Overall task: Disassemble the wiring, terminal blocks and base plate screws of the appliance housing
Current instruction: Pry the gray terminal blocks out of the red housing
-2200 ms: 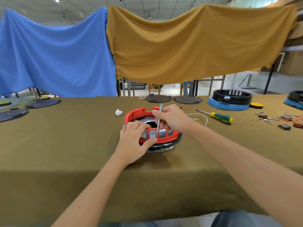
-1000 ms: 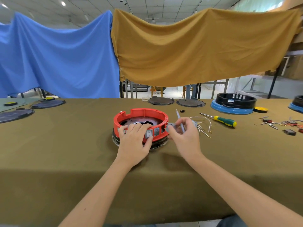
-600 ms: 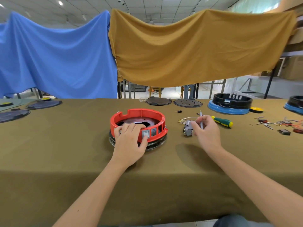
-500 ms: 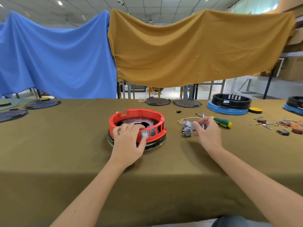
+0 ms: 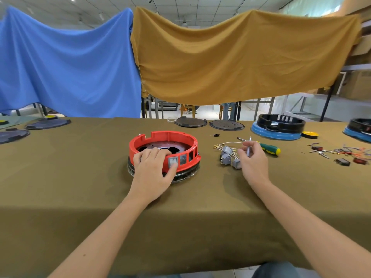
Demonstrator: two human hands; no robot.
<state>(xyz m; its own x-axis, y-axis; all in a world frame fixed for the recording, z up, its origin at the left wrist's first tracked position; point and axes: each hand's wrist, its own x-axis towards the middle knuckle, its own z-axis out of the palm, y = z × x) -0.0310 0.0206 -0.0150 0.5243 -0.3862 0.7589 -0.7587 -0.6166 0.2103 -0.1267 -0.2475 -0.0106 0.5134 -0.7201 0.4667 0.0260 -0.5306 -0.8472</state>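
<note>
A round red appliance housing [image 5: 180, 137] on a black base sits on the olive table. My left hand [image 5: 152, 167] grips its near rim, fingers curled inside and thumb beside a grey switch [image 5: 173, 161] in the wall. To the right lie several grey switch blocks [image 5: 227, 155] joined by white wires. My right hand [image 5: 253, 159] is just beside them, holding a thin grey metal tool [image 5: 249, 147] upright; whether its fingers touch the blocks I cannot tell.
A green-and-yellow screwdriver [image 5: 269, 148] lies just behind my right hand. Loose small parts and wires [image 5: 339, 155] are scattered far right. Black-and-blue housings [image 5: 279, 127] and dark round plates [image 5: 190, 122] stand along the back; more plates [image 5: 47, 123] lie far left.
My right hand left the housing, carried the wired switch blocks rightward and set them on the table, still holding the thin tool. My left hand stayed on the housing rim.
</note>
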